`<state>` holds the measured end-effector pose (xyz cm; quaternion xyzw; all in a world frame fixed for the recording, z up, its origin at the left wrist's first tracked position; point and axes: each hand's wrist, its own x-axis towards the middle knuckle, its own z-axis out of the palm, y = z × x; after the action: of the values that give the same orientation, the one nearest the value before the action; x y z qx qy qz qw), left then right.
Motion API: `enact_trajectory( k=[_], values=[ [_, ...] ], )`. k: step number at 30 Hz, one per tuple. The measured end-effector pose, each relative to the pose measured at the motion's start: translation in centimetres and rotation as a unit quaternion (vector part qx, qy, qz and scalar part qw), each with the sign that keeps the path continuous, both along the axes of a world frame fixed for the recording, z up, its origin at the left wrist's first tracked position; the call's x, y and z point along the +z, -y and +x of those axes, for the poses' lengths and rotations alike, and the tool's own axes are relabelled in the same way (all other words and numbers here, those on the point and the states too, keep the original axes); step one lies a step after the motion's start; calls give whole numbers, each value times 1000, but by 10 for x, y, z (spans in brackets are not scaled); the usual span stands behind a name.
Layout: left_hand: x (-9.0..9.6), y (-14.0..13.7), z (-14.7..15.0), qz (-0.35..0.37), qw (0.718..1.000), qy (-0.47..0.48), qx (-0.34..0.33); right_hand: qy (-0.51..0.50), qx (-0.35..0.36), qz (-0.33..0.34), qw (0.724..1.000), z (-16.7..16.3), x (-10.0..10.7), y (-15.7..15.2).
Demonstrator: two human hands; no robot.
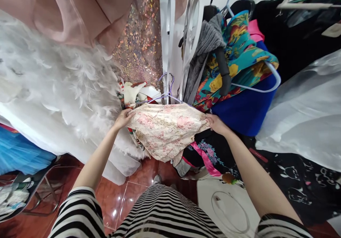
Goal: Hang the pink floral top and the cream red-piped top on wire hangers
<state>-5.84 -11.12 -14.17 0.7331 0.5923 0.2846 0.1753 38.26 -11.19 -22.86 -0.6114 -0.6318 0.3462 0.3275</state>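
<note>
A cream blouse with a pink floral print (pixel 165 131) hangs in front of me on a purple wire hanger (pixel 168 94). My left hand (pixel 124 119) pinches its left sleeve edge, with the thumb on top. On the opposite side my right hand (pixel 215 123) grips the right sleeve edge. Between both hands the cloth is spread wide, and its lower part droops toward the floor. The hanger's hook rises beside a white metal stand (pixel 168 46); whether it rests on a bar cannot be made out. Behind the blouse shows a patterned red and green garment (pixel 130 92), partly hidden.
White feathered dresses (pixel 66 74) crowd the left, below a dusty pink garment (pixel 80 7). To the right hang a teal floral garment (pixel 237 53) and black clothes (pixel 287 35). A chair (pixel 48 181) stands lower left on red tiles (pixel 114 199); a white surface with a coiled cable (pixel 205 202) lies lower right.
</note>
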Motion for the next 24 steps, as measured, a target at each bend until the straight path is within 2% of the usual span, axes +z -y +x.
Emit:
enact_trajectory(
  k=[6,11,15,19,21,24],
  values=[
    [-2,-7,-3,15,999,46,-25,21,-39,74,996,-15,-13,4],
    [-8,-14,-7,62,996,66,-19,33,-51,56,997,-30,-16,7],
    [-14,-17,-10,67,996,50,-22,144,-116,9,983,-41,-7,12],
    [-15,-19,-9,72,997,21,-16,288,-142,-23,947,-50,9,29],
    [-14,-19,-8,75,997,9,-15,341,-133,28,930,-56,19,38],
    [-14,-19,-5,74,997,-8,-10,380,-104,185,900,-71,34,44]
  ],
)
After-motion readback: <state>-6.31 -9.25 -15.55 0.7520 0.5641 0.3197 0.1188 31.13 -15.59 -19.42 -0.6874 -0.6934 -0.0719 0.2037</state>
